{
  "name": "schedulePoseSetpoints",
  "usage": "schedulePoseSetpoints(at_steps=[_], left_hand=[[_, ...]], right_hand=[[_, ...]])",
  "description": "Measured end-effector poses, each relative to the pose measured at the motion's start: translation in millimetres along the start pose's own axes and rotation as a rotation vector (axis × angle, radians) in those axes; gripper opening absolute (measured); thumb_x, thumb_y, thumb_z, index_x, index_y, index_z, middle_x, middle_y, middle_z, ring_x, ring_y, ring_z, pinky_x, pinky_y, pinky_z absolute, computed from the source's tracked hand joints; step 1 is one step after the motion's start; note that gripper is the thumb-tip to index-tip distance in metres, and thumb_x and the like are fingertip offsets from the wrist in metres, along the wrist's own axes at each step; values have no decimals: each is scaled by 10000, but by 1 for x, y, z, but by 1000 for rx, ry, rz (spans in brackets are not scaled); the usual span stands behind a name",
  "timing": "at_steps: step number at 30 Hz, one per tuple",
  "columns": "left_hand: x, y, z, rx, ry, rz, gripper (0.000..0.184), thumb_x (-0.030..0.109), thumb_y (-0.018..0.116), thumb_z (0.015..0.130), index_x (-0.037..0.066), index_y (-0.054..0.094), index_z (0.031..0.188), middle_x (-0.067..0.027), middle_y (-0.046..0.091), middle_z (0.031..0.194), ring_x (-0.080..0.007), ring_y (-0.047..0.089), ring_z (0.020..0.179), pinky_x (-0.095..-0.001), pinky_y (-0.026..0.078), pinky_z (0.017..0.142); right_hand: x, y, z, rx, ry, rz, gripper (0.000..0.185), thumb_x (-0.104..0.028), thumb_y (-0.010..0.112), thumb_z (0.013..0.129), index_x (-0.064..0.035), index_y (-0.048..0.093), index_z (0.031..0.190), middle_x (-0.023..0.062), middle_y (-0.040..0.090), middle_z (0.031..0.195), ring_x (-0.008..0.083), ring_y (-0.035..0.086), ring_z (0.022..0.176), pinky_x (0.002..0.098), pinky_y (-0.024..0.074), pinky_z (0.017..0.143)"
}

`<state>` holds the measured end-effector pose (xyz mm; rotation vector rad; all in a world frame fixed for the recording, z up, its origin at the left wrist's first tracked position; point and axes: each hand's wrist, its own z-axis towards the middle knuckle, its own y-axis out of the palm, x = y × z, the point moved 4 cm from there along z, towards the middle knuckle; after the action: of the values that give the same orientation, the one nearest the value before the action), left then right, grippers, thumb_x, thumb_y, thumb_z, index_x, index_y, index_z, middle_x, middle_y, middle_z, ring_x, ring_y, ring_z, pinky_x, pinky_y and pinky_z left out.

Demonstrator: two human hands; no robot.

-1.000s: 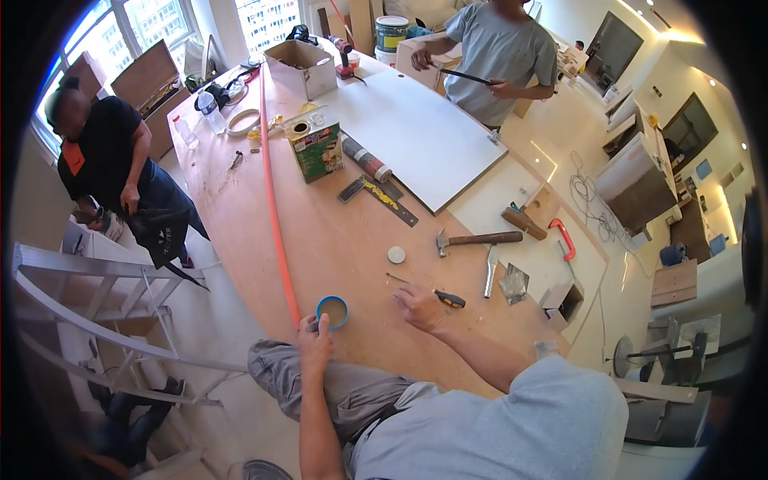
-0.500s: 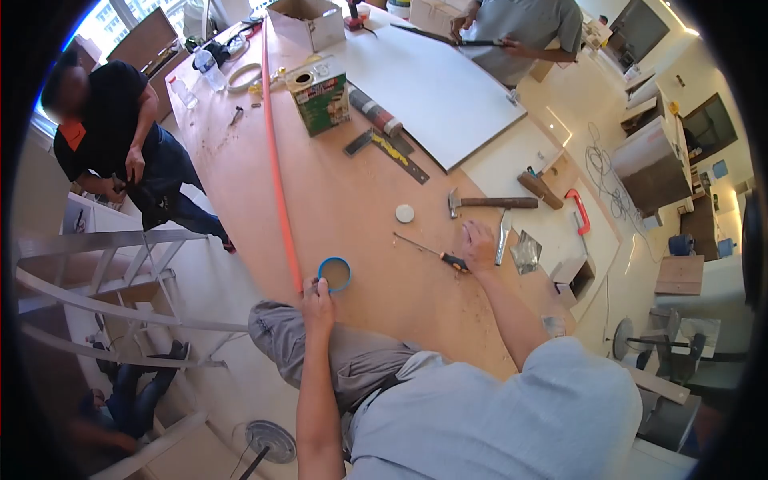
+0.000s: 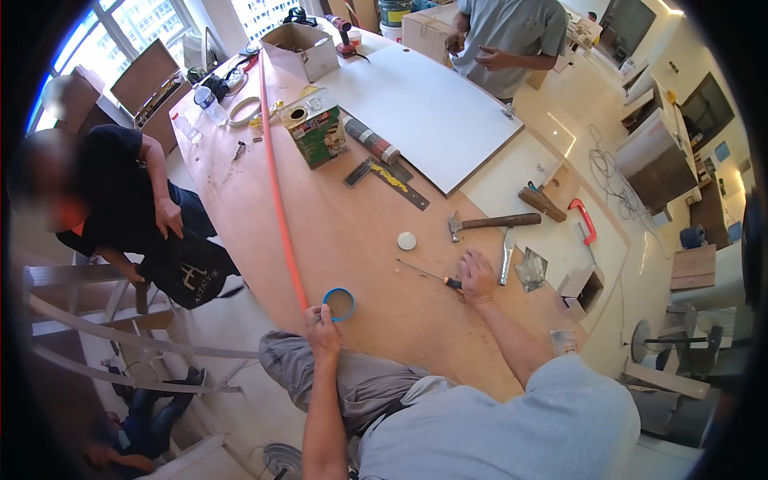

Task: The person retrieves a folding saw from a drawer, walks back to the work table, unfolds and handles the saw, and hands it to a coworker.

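My left hand is at the near table edge, its fingers closed on the rim of a blue ring, with the wood top showing through. The near end of a long orange strip meets these fingers; whether they also grip it is hidden. My right hand lies palm down, fingers stretched forward, partly over the handle of a screwdriver. Beside it are a silver-handled tool and a claw hammer. A round white disc lies ahead of the screwdriver.
Farther up the table are a try square, a tube, a green box and a white panel. A wooden plane and red-framed saw lie right. People stand left and behind; a ladder is left.
My right hand has shifted nearer the screwdriver handle. The person at left has leaned closer, a black bag now showing. The person behind no longer holds the long dark object. My view has tilted up.
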<state>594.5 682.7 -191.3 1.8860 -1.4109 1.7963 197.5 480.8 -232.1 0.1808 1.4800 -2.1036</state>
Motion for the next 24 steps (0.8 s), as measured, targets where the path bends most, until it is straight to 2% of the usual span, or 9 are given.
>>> schedulePoseSetpoints(at_steps=[2, 6, 8, 11, 17, 21, 24], left_hand=[[-6, 2, 1, 16, 51, 22, 385, 372, 493, 1118, -1, 582, 1153, -161, 664, 837, -221, 635, 526, -409, 500, 584], [9, 1, -4, 53, 121, 65, 393, 363, 465, 1122, 8, 632, 1117, -139, 657, 751, -240, 655, 548, -422, 502, 588], [3, 1, -2, 16, 96, 136, 409, 341, 449, 1123, 14, 689, 1072, -121, 623, 634, -254, 661, 547, -433, 495, 571], [-6, 2, 1, -8, 60, 111, 422, 332, 453, 1120, 15, 710, 1013, -118, 573, 544, -271, 655, 532, -442, 486, 554], [7, 2, -2, -18, 100, 83, 410, 296, 465, 1124, 0, 683, 940, -121, 570, 545, -280, 640, 514, -441, 480, 542], [13, -2, -6, -16, 173, 126, 400, 277, 475, 1125, -14, 693, 958, -129, 574, 562, -280, 639, 531, -443, 468, 548], [15, -4, -10, 35, 198, 169, 415, 278, 486, 1123, -36, 698, 952, -169, 598, 609, -310, 631, 555, -457, 461, 563]], right_hand=[[1, -1, -1, 11, -6, 11, 290, -212, 620, 1006, -27, 710, 1211, 153, 673, 1377, 368, 609, 1286, 469, 483, 1102], [1, -3, -1, 25, -13, 10, 266, -160, 614, 991, -18, 720, 1189, 155, 679, 1364, 371, 615, 1273, 466, 488, 1104], [3, -1, -3, 36, -11, 14, 265, -152, 610, 986, -19, 720, 1187, 155, 679, 1360, 368, 610, 1280, 469, 484, 1108], [0, -5, -2, 32, -14, 20, 264, -142, 612, 977, -18, 720, 1184, 157, 678, 1366, 371, 612, 1278, 474, 482, 1112], [3, -5, -2, 32, -18, 26, 275, -120, 612, 955, -17, 716, 1187, 158, 676, 1377, 374, 612, 1286, 477, 471, 1125], [3, -5, -2, 40, -18, 28, 282, -114, 610, 951, -17, 711, 1195, 158, 677, 1371, 373, 609, 1294, 478, 470, 1123], [2, -6, -2, 31, -16, 36, 282, -114, 606, 951, -18, 708, 1196, 160, 679, 1361, 376, 613, 1287, 483, 474, 1114]])
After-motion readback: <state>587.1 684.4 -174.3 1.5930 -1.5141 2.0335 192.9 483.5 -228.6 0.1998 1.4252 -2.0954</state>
